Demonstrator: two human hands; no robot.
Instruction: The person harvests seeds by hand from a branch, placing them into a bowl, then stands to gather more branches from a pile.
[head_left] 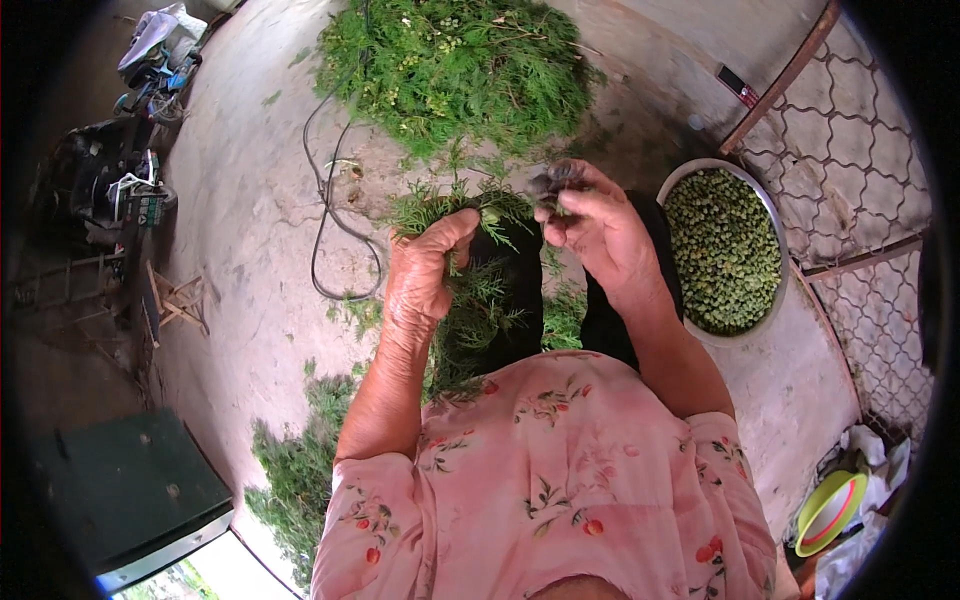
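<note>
My left hand is closed around a leafy green conifer sprig, whose fronds spread above the thumb and trail below the fist. Close by on the right, my right hand has its fingers curled together near the sprig's tips. Its fingertips are darkly stained, and whatever they pinch is too small or hidden to make out. More green fronds lie over my dark-clothed lap. To the right of my knee stands a round metal basin filled with small green cones.
A large heap of conifer branches lies ahead on the concrete floor, another pile at lower left. A black cable loops between. A wooden folding stool and dark green box stand left; a yellow-green basin lower right.
</note>
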